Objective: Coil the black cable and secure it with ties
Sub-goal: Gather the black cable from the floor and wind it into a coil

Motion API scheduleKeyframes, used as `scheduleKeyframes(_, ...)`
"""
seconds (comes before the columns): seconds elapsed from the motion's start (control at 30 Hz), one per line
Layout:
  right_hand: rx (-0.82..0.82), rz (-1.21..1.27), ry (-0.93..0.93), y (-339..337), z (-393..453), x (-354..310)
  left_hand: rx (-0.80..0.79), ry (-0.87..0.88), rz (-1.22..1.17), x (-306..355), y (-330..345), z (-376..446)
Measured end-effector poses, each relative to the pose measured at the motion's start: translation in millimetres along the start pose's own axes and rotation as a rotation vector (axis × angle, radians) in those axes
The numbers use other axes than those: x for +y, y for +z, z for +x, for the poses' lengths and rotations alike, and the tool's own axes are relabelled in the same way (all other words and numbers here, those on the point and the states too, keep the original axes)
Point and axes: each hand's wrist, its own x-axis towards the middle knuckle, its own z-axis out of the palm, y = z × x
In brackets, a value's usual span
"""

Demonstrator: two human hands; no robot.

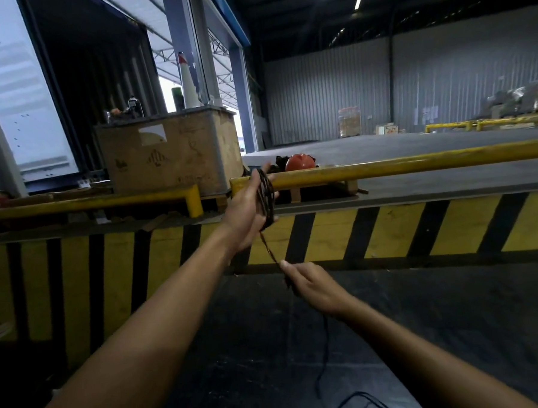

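My left hand (246,209) is raised in front of the yellow rail, and several loops of the black cable (266,197) are wound around its palm and fingers. One strand runs down from the coil to my right hand (309,284), which pinches it between thumb and fingers lower and a little to the right. Below my right hand the loose cable (327,350) drops to the dark floor and ends in slack curls at the bottom edge. No ties are in view.
A yellow-and-black striped dock edge (387,232) stands just ahead, topped by a yellow rail (415,162). A large cardboard box (168,159) with bottles on it sits behind to the left. A red round object (300,162) lies behind the rail. Warehouse floor stretches beyond.
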Motion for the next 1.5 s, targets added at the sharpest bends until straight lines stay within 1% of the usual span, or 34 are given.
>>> scheduleKeyframes(0.03,-0.035,-0.054,-0.023,-7.4,1.8,-2.9,0.009,0.018,0.204,-4.2,-9.6,1.7)
scheduleKeyframes(0.07,-0.056,-0.103,-0.048,-17.2,5.3,-6.0,-0.014,0.016,0.418,-7.8,-18.0,1.3)
scheduleKeyframes(0.13,-0.046,-0.145,-0.105,-42.7,12.6,-18.4,-0.113,-0.056,0.801,-14.8,-30.4,-2.3)
scheduleKeyframes(0.17,-0.014,-0.137,-0.131,-56.6,15.9,-25.6,-0.166,-0.127,0.939,-16.9,-33.7,-5.9)
scheduleKeyframes(0.2,0.02,-0.116,-0.15,-69.8,19.1,-32.2,-0.219,-0.209,1.025,-18.0,-35.3,-11.3)
scheduleKeyframes(0.23,0.049,-0.1,-0.161,-80.8,22.2,-37.7,-0.266,-0.29,1.055,-18.3,-35.1,-17.0)
scheduleKeyframes(0.3,0.088,-0.11,-0.186,-94.4,27.9,-44.3,-0.364,-0.407,0.986,-18.1,-32.0,-27.1)
scheduleKeyframes(0.37,0.127,-0.125,-0.208,-97.9,33.1,-45.4,-0.473,-0.437,0.793,-15.3,-26.4,-33.7)
scheduleKeyframes(0.43,0.196,-0.081,-0.205,-95.0,34.9,-45.2,-0.527,-0.469,0.464,-9.4,-20.7,-37.9)
scheduleKeyframes(0.5,0.256,0.027,-0.18,-85.8,30.0,-41.3,-0.541,-0.474,0.113,-2.2,-15.5,-40.0)
scheduleKeyframes(0.53,0.259,0.098,-0.16,-75.0,24.8,-37.7,-0.54,-0.454,-0.048,1.7,-14.0,-39.7)
scheduleKeyframes(0.6,0.196,0.206,-0.075,-41.6,10.1,-28.2,-0.504,-0.359,-0.299,11.8,-8.9,-38.0)
scheduleKeyframes(0.63,0.129,0.211,-0.022,-20.7,-1.3,-24.7,-0.453,-0.298,-0.36,18.5,-4.6,-37.4)
scheduleKeyframes(0.7,-0.044,0.183,0.011,20.0,-23.2,-19.7,-0.294,-0.19,-0.339,29.8,-0.9,-33.8)
scheduleKeyframes(0.77,-0.163,0.097,-0.001,43.0,-40.5,-23.1,-0.167,-0.123,-0.171,34.7,-5.9,-30.4)
scheduleKeyframes(0.8,-0.191,0.006,-0.031,45.4,-43.1,-23.5,-0.126,-0.096,-0.008,33.9,-11.2,-30.2)
scheduleKeyframes(0.87,-0.22,-0.191,-0.078,36.2,-41.5,-30.9,-0.083,-0.058,0.436,31.2,-21.2,-37.0)
scheduleKeyframes(0.93,-0.211,-0.293,-0.088,13.8,-35.3,-40.7,-0.11,-0.083,0.83,25.5,-30.7,-48.6)
scheduleKeyframes(0.97,-0.196,-0.316,-0.09,-1.2,-31.7,-46.9,-0.147,-0.129,0.963,22.4,-34.9,-55.2)
scheduleKeyframes(1.03,-0.149,-0.352,-0.101,-30.8,-25.5,-61.8,-0.253,-0.283,1.102,17.4,-41.5,-68.5)
scheduleKeyframes(1.07,-0.123,-0.382,-0.112,-43.5,-22.9,-69.2,-0.324,-0.367,1.104,16.2,-42.1,-75.9)
scheduleKeyframes(1.13,-0.087,-0.452,-0.121,-61.3,-20.5,-81.7,-0.465,-0.482,0.986,17.5,-37.7,-91.4)
scheduleKeyframes(1.2,-0.053,-0.438,-0.132,-70.4,-23.2,-88.5,-0.599,-0.527,0.71,23.0,-29.4,-104.9)
scheduleKeyframes(1.23,-0.025,-0.369,-0.146,-72.4,-27.0,-89.8,-0.631,-0.538,0.518,26.8,-25.4,-111.3)
scheduleKeyframes(1.3,0.064,-0.173,-0.185,-72.2,-39.5,-89.4,-0.624,-0.524,0.069,34.4,-20.8,-120.9)
scheduleKeyframes(1.33,0.109,-0.098,-0.19,-67.8,-47.1,-86.5,-0.613,-0.481,-0.137,37.7,-19.2,-123.1)
scheduleKeyframes(1.37,0.136,-0.04,-0.176,-59.2,-54.7,-81.8,-0.598,-0.42,-0.294,40.3,-17.0,-123.7)
scheduleKeyframes(1.4,0.135,0.002,-0.138,-46.5,-62.1,-75.4,-0.576,-0.352,-0.384,43.2,-13.2,-123.7)
scheduleKeyframes(1.43,0.106,0.031,-0.086,-31.3,-69.5,-68.7,-0.539,-0.285,-0.406,45.6,-7.7,-123.1)
scheduleKeyframes(1.5,0.02,0.004,0.002,-0.2,-83.4,-58.1,-0.41,-0.181,-0.359,49.0,4.4,-120.8)
